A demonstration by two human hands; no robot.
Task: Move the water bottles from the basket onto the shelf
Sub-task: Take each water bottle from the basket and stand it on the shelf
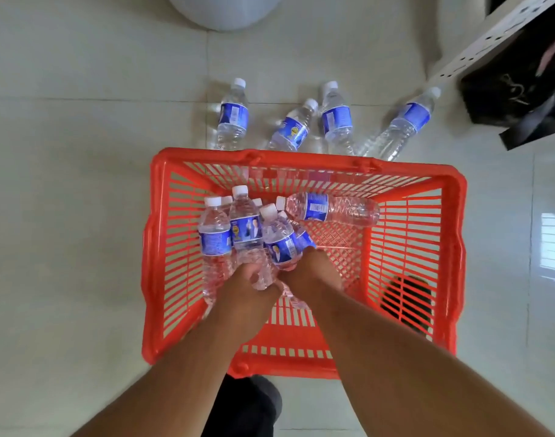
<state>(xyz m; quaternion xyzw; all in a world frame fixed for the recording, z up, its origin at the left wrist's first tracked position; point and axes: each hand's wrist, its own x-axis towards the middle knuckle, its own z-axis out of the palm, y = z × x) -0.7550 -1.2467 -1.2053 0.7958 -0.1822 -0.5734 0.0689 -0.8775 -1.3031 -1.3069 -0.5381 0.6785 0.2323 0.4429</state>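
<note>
An orange plastic basket [453,234] stands on the tiled floor. Inside it, several clear water bottles with blue labels and white caps stand bunched at the left [214,234]. My left hand [249,277] is shut on the bottoms of bottles in this bunch, and my right hand [311,266] is shut on a neighbouring bottle [281,239]. One more bottle [330,208] lies on its side in the basket, cap to the left. Several bottles [233,116] stand on the floor beyond the basket's far rim. The corner of a white perforated shelf [478,48] shows at the top right.
A black bag [522,86] sits under the shelf at the top right. A round white object [225,11] stands at the top centre. My dark-clothed leg [244,405] is below the basket's near edge. Pale floor tiles surround the basket.
</note>
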